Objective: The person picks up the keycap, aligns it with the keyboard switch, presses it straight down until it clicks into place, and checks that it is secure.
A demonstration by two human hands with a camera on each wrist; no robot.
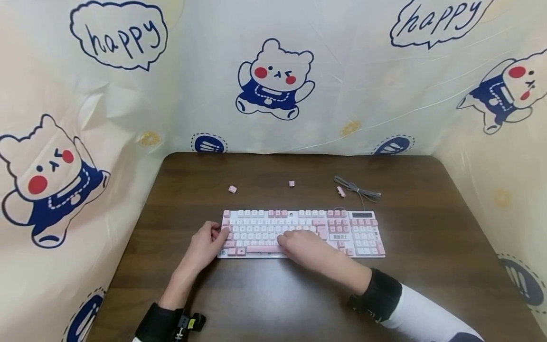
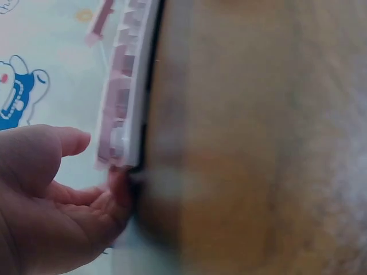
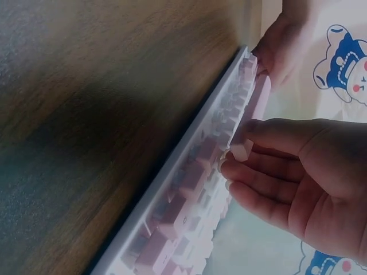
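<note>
The long pink plastic key bar (image 3: 261, 98) lies to the left of the right hand (image 1: 305, 244), which pinches its right end. The thumb is on one side and bent fingers are on the other, so the rest of the bar sticks out from the grip. Its long side runs left to right, in line with the front edge of the flat white-and-pink plastic keyboard (image 1: 256, 229). The bar is over the bottom row, and both wrist views show it standing higher than the keys beside it, with a gap under it. Getting it flat would seem to turn on that tilt and that line.

The right hand is the nearer one. The left hand (image 1: 209, 242) is at the keyboard's left end. Its bent fingers meet the edge and its thumb stands apart from them, but I cannot tell if it grips.

The bar is smooth, thin and straight, like a little stick. The other keys are small blocks, some white, some pink. Behind the keyboard, three small pink keycaps (image 1: 232, 189) and a bendy grey cable (image 1: 356, 187), tied in a bundle, lie on the dark brown wood-grain table (image 1: 273, 294).
</note>
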